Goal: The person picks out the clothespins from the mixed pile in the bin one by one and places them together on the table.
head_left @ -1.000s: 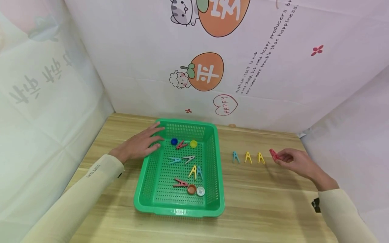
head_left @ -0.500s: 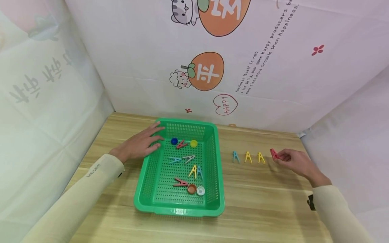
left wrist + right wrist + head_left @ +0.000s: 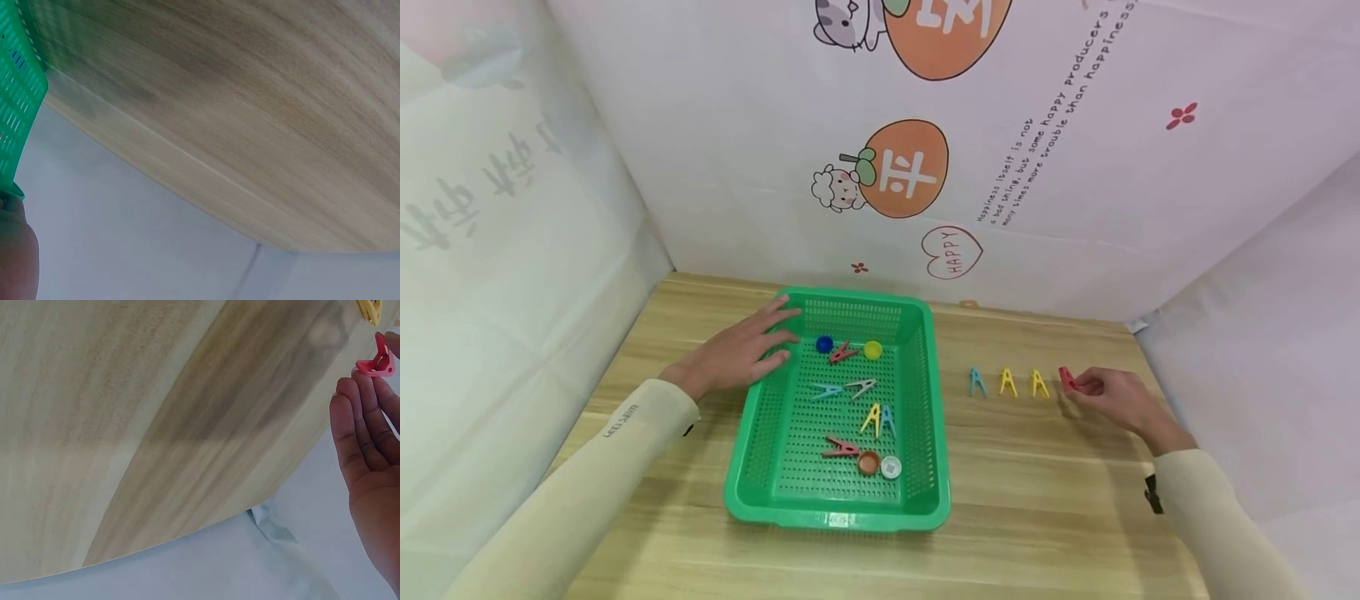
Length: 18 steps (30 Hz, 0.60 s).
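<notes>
My right hand pinches a red clothespin between thumb and fingers, at the right end of a row on the table. That row holds a blue clothespin, a yellow clothespin and a second yellow clothespin. In the right wrist view the red clothespin shows at the fingertips. My left hand rests with spread fingers over the left rim of a green basket. Inside lie several clothespins, among them a white one and a red one.
Also in the basket are a blue cap, a yellow cap, a brown cap and a white cap. A printed white cloth stands behind the wooden table, with plain cloth at both sides.
The right hand with the red clothespin has drawn slightly closer to the row. The head view has shifted a little. The left hand keeps its place on the basket.
</notes>
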Tool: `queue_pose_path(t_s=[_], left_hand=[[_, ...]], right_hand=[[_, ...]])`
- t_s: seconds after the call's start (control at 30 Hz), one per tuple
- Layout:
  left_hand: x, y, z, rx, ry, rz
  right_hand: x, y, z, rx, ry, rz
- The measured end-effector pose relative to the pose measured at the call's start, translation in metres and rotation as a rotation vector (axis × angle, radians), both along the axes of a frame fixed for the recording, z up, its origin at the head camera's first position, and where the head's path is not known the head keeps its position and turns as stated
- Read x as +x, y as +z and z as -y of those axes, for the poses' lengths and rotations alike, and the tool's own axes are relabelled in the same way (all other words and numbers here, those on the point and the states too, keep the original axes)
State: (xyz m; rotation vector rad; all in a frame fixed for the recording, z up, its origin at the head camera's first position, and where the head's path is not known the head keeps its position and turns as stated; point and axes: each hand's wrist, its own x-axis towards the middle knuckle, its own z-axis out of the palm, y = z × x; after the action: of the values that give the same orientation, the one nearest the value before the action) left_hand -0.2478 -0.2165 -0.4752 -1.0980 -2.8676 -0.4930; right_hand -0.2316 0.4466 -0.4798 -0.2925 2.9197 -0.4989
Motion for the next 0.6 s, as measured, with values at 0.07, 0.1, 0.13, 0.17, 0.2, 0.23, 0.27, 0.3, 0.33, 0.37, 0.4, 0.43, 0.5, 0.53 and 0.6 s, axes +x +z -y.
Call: queue_pose_path(t_s=[0.07, 0.1, 0.13, 0.17, 0.2, 0.23, 0.27, 0.3, 0.33, 0.37, 0.4, 0.43, 0.5, 0.53, 0.6], left_hand=[[0.0002, 0.001, 0.001, 0.001, 0.002, 0.005], [0.0, 0.0011, 0.0013, 0.0, 0.002, 0.006], [0.0, 0.001, 0.0012, -0.002, 0.003, 0.007], [0.0, 0.0012, 0.0011, -0.002, 0.003, 0.009], [-0.0001, 0.001, 0.001, -0.002, 0.003, 0.01], [-0.0002, 0.0011, 0.0011, -0.003, 0.004, 0.01], [-0.0004, 0.0011, 0.0011, -0.004, 0.003, 0.009], [-0.0005, 0.0011, 0.0012, -0.005, 0.004, 0.009], [-0.0006, 0.001, 0.0012, -0.005, 0.003, 0.008], [-0.0007, 0.0009, 0.0012, -0.006, 0.003, 0.009], [-0.0007, 0.0009, 0.0012, -0.007, 0.003, 0.008], [-0.0008, 0.0009, 0.0012, -0.008, 0.003, 0.007], [-0.0007, 0.001, 0.0013, -0.01, 0.003, 0.006], [-0.0006, 0.0012, 0.0013, -0.012, 0.002, 0.007], [-0.0004, 0.0016, 0.0014, -0.012, 0.002, 0.008]], right_hand=[[-0.0009, -0.0014, 0.0019, 0.006, -0.007, -0.001], [-0.0015, -0.0023, 0.0027, 0.009, -0.011, -0.002], [-0.0016, -0.0027, 0.0032, 0.013, -0.014, -0.004], [-0.0018, -0.0032, 0.0037, 0.017, -0.018, -0.005], [-0.002, -0.0036, 0.004, 0.018, -0.017, -0.006], [-0.0027, -0.0041, 0.005, 0.019, -0.021, -0.005], [-0.0033, -0.0046, 0.0057, 0.019, -0.02, -0.006], [-0.0041, -0.0052, 0.0063, 0.021, -0.019, -0.008], [-0.0046, -0.0055, 0.0071, 0.021, -0.017, -0.009], [-0.0054, -0.0061, 0.0076, 0.022, -0.016, -0.01], [-0.0061, -0.0066, 0.0081, 0.023, -0.012, -0.01], [-0.0067, -0.0072, 0.0087, 0.025, -0.013, -0.01], [-0.008, -0.0084, 0.0086, 0.029, -0.01, -0.008], [-0.0084, -0.0088, 0.0085, 0.03, -0.009, -0.005], [-0.0092, -0.0099, 0.0079, 0.031, -0.007, 0.002]])
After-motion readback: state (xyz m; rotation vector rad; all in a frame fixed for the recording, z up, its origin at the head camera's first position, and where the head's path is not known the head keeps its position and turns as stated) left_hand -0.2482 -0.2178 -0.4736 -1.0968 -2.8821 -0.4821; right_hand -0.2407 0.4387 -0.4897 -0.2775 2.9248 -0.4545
